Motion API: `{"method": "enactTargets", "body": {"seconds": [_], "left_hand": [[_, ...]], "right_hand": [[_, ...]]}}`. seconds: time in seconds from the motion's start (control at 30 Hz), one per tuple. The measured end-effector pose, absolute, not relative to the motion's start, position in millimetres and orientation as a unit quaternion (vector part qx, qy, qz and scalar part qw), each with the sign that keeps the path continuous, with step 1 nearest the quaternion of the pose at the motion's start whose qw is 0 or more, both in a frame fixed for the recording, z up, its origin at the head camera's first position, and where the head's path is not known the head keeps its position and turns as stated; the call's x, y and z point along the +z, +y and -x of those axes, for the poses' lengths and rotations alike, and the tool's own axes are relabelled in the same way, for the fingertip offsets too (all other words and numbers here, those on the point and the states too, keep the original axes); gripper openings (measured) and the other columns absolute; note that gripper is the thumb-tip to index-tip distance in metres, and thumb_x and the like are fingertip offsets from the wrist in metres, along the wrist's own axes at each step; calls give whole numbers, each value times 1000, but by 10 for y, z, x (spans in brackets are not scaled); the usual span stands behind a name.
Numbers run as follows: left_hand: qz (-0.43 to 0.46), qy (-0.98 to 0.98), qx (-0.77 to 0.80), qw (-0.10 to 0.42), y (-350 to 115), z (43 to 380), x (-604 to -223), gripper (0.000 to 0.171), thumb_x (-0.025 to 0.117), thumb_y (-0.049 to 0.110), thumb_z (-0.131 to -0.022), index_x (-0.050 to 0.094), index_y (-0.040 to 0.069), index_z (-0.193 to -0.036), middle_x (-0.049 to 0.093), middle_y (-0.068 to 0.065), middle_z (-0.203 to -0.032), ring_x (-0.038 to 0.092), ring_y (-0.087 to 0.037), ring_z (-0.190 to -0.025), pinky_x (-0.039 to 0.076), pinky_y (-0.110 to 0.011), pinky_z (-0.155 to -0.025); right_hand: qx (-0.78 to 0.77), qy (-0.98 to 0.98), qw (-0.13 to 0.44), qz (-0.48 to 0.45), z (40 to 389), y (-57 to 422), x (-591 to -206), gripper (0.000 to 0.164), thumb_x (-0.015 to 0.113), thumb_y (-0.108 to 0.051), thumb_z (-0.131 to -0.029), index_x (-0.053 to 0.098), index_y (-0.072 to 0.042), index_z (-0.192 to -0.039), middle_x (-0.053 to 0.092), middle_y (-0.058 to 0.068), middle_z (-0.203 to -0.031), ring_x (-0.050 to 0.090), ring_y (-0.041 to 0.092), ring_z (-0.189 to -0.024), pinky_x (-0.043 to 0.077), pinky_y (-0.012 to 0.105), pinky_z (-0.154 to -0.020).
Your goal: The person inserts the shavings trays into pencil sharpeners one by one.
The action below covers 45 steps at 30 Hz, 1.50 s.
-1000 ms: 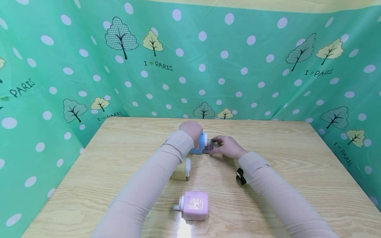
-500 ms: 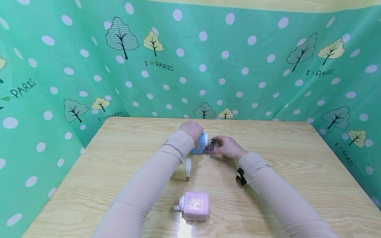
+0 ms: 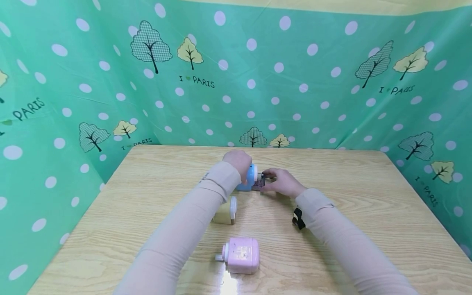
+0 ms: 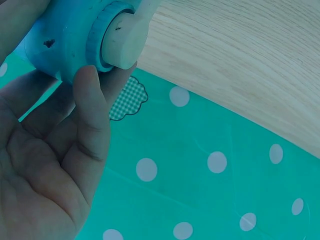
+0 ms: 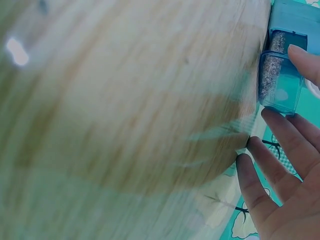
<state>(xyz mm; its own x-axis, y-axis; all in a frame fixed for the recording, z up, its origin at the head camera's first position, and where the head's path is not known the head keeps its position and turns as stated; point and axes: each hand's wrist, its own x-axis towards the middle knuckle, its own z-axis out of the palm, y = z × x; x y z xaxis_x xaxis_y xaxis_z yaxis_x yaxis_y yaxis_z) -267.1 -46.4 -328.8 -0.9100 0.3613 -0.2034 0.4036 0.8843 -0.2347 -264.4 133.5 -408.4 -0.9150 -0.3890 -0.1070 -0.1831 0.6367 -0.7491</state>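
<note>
A blue crank pencil sharpener [image 3: 250, 176] stands on the table toward the back. My left hand [image 3: 239, 162] grips its body from the left. In the left wrist view, fingers and thumb curl around the blue sharpener [image 4: 60, 40], near its pale crank. A clear shavings drawer [image 3: 259, 182] sticks out of the sharpener's right side. My right hand [image 3: 283, 182] pinches the drawer's outer end. In the right wrist view, shavings lie inside the drawer [image 5: 280, 82]; the thumb is on one side and a fingertip touches its end, while the other fingers spread below.
A cream sharpener [image 3: 223, 213] stands nearer, partly hidden by the left sleeve. Closer still is a pink sharpener [image 3: 242, 255] with its crank to the left. A small black object [image 3: 298, 219] shows beside the right cuff. Green dotted cloth [image 3: 236, 102] hangs around the wooden table [image 3: 332, 172].
</note>
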Motion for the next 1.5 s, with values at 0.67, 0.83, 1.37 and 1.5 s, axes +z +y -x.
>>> {"method": "enactTargets", "body": {"seconds": [0.67,0.83,1.37,1.5], "left_hand": [[-201,968,-132,74,-472,2686,-3311,59,86,45,-67,76,12,-116,74,-3,-108,68,-17,-93,57,-32,-82],[-200,968,-132,75,-470,2675,-3303,59,86,45,-68,76,13,-117,74,-2,-108,68,-16,-92,58,-32,-82],[-200,968,-130,80,-471,2670,-3285,58,86,45,-68,76,12,-115,74,-2,-108,68,-17,-93,57,-32,-83],[-201,968,-130,79,-471,2670,-3278,59,86,45,-68,76,12,-115,74,-2,-108,68,-17,-93,57,-32,-83]], "right_hand": [[-384,900,133,158,2677,1321,-4099,73,81,-23,-78,56,5,-140,62,23,-137,55,39,-128,37,52,-112],[-380,901,136,160,2685,1317,-4099,73,81,-24,-78,56,5,-140,61,23,-138,54,39,-129,36,53,-112],[-370,903,138,168,2699,1295,-4081,74,80,-22,-78,54,6,-141,59,24,-140,53,40,-130,34,53,-114],[-365,904,142,171,2712,1286,-4060,73,79,-21,-79,54,6,-142,59,24,-141,52,40,-132,33,54,-114]]}}
